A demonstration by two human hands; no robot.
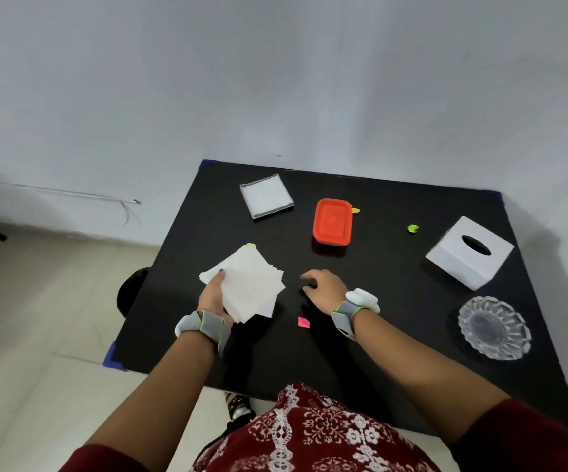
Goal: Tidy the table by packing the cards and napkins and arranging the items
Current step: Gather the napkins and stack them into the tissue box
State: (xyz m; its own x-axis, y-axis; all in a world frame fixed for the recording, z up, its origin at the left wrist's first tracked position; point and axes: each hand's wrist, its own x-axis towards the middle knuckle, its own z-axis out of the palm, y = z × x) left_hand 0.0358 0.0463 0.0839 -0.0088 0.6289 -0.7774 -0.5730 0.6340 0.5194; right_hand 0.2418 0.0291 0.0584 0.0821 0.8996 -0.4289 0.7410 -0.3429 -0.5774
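Gripping napkins point(246, 284) in our left hand point(213, 295), we rest our right hand point(325, 287), loosely bent and empty, on the black desk point(395, 311). A white wall point(276, 80) backs its far edge.

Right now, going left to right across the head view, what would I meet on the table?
napkin stack in the left hand → pink note → orange-lidded box → green paper ball → tissue box

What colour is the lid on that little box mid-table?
Orange-red lid, seen best in the head view.
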